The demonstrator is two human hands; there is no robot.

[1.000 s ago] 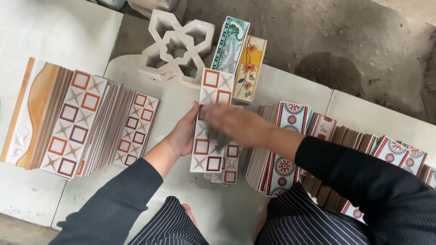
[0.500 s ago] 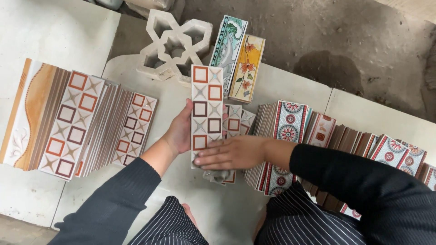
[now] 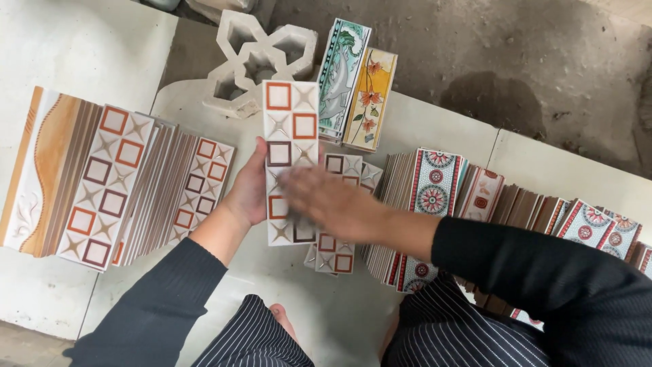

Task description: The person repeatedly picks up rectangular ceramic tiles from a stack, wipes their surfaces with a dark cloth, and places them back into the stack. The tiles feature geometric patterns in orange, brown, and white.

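Between tile stacks, left hand [image 3: 248,190] grips patterned tile [image 3: 291,129]; right hand [image 3: 326,200] lies across it.

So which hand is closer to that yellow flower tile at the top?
Left. The left hand grips the squares tile reaching up beside the yellow flower tile; the right hand lies lower across it.

The ceramic tile [image 3: 291,136] is showing a smooth, glossy glazed face. Beside it, the stacked tiles [image 3: 204,194] are baring matt brown clay edges. Behind it, the cast concrete block [image 3: 261,58] is looking rough, chalky.
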